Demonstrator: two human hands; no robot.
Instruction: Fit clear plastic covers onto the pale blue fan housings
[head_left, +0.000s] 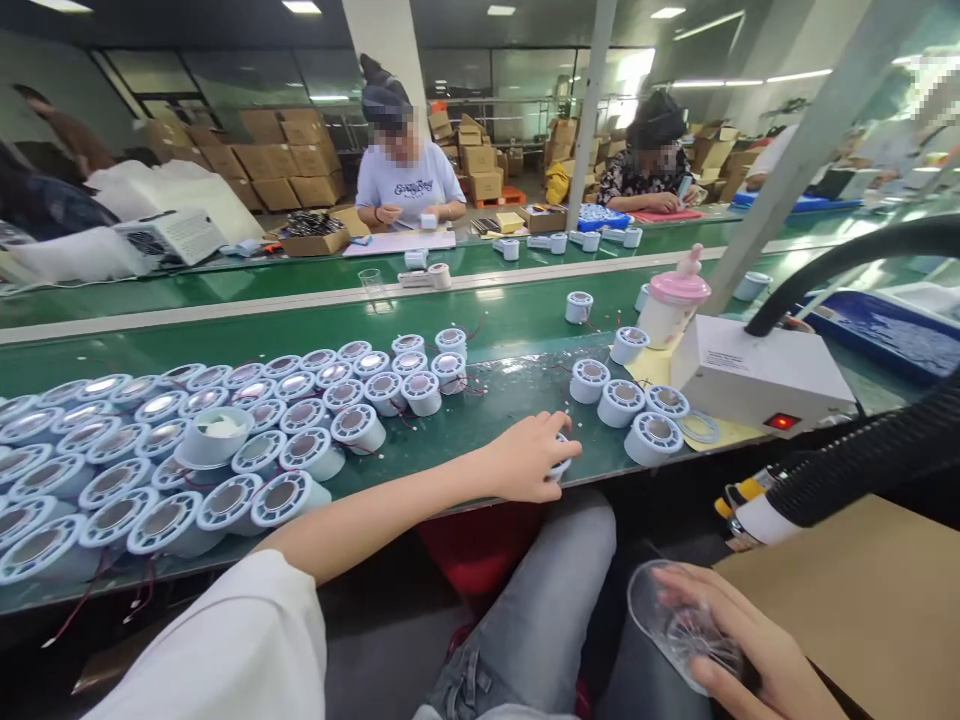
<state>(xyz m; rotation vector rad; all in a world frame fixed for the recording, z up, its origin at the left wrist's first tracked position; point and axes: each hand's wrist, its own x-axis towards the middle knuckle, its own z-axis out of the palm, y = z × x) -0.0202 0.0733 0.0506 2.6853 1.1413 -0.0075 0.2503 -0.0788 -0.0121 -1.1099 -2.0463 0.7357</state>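
My left hand (529, 457) reaches across to the front edge of the green bench (480, 420) and closes over a small white round fan unit (561, 462), which it mostly hides. Down by my lap, my right hand (750, 648) holds a clear plastic round cover (675, 625) with radial ribs. Three more white fan units (621, 403) stand just right of my left hand. Several others (225, 440) lie packed in rows on the left of the bench, with thin red wires trailing.
A white box with a red lit switch (757, 375) and a black corrugated hose (862, 460) sit at right. A pink-lidded bottle (671, 305) stands behind. A cardboard sheet (862, 600) lies lower right. Two people work across the conveyor (405, 180), (649, 160).
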